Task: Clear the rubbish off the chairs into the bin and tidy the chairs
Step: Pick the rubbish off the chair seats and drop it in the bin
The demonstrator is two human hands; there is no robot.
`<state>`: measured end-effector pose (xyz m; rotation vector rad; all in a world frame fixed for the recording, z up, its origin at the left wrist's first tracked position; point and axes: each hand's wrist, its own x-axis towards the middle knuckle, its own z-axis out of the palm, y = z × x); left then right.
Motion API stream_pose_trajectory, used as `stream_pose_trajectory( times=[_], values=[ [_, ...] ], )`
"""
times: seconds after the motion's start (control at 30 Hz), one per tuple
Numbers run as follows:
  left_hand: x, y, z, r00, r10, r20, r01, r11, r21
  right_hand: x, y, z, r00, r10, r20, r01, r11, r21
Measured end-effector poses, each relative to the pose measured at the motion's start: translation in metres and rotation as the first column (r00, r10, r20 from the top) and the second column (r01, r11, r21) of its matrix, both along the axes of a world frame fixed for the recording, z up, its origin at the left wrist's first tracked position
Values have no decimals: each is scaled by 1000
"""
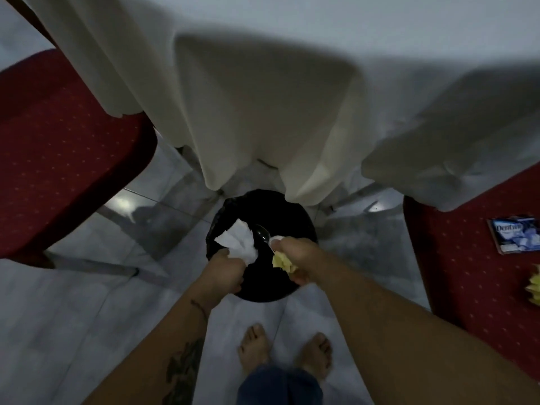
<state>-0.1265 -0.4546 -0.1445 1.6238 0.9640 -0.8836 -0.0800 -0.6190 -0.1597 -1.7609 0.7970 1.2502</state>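
Note:
A black-lined bin [233, 211] stands on the floor below the tablecloth's hem, between two red chairs. Both my hands hover over its opening. My left hand [226, 273] is shut on a crumpled white tissue [239, 242]. My right hand [298, 258] is shut on a crumpled yellow paper [282, 263], a bit of white paper and a clear plastic spoon [263, 233] that points into the bin. On the right chair's seat [467, 273] lie a blue gum packet [515, 233] and another yellow scrap [534, 287]. The left chair's seat [58, 147] shows no rubbish.
A white tablecloth [263, 97] hangs from the table ahead, draping partly over both chair seats and the bin's far rim. Chair legs [96, 266] run along the pale tiled floor at the left. My bare feet [285, 349] stand just behind the bin.

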Motion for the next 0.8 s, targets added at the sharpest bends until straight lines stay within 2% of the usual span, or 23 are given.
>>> stream_pose_trajectory(
  times=[0.07,0.23,0.43,0.6,0.8],
  values=[
    [3,-1,6,999,-40,16,39,999,22,3,0,3,1000,-29,5,29,999,29],
    [13,2,15,992,-115,43,112,992,55,-5,-8,14,998,54,44,-55,998,40],
    [27,-4,43,977,-167,135,156,984,90,-12,-24,49,963,206,174,-202,979,-42],
    [46,-40,89,923,-305,235,297,952,70,-10,-67,114,919,142,368,-130,990,-57],
    [56,-127,146,852,-413,322,434,901,5,-19,-162,177,865,-13,502,59,995,-76]
  ],
)
